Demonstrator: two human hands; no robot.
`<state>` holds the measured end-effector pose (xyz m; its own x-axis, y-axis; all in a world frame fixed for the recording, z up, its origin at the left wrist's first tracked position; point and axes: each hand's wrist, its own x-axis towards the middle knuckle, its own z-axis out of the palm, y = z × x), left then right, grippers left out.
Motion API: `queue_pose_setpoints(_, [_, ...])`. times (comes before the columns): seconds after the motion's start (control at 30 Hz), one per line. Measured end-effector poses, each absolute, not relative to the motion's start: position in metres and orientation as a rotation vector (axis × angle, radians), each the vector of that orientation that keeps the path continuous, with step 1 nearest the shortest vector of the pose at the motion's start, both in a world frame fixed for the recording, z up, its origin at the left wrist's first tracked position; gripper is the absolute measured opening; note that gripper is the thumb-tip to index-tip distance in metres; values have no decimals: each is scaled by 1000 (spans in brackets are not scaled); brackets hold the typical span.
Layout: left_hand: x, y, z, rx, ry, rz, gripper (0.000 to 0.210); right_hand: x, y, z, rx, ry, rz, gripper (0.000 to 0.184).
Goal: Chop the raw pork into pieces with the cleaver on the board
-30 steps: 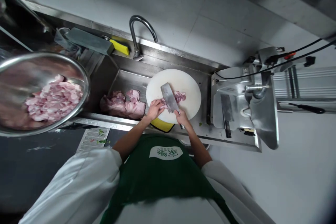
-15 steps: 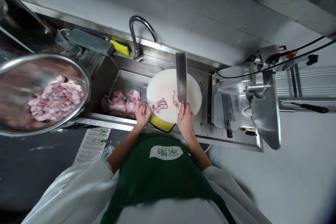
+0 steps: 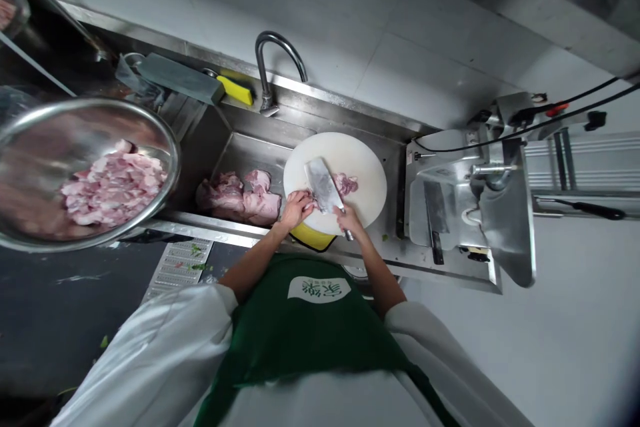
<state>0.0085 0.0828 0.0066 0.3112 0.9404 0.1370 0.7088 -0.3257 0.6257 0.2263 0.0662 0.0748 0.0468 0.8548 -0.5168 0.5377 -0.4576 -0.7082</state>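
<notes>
One cleaver (image 3: 324, 185) is slanting over raw meat (image 3: 346, 183) on a round white cutting board (image 3: 357, 153).
The right hand (image 3: 349, 219) is gripping the handle, fingers wrapped tight; the left hand (image 3: 296, 208) is holding meat beside the blade, fingers curled. A green apron (image 3: 310, 340) is displaying inverted Chinese characters (image 3: 320, 289), seemingly 家樂.

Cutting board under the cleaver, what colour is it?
The cutting board is white, as the head view, the only one, shows.
</notes>
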Motion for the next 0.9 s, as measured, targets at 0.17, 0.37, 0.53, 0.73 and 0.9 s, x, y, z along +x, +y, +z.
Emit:
queue_pose_setpoints(0.17, [4,80,3,2132,1466,716,21,270,68,83,-2076,-1001,1394,33])
queue_pose_setpoints(0.37, [-8,59,9,1954,1663,950,16,233,43,127,-2196,-1664,726,28])
queue_pose_setpoints(0.53, [-28,38,9,1753,1855,1197,12,187,25,127,-2301,-1853,795,37])
queue_pose_setpoints(0.73, [-58,24,-2,1635,1920,1434,11,202,43,142,-2296,-2066,856,36])
queue_pose_setpoints(0.9, [-59,26,-2,1512,2208,1439,11,173,37,134,-2234,-2078,708,45])
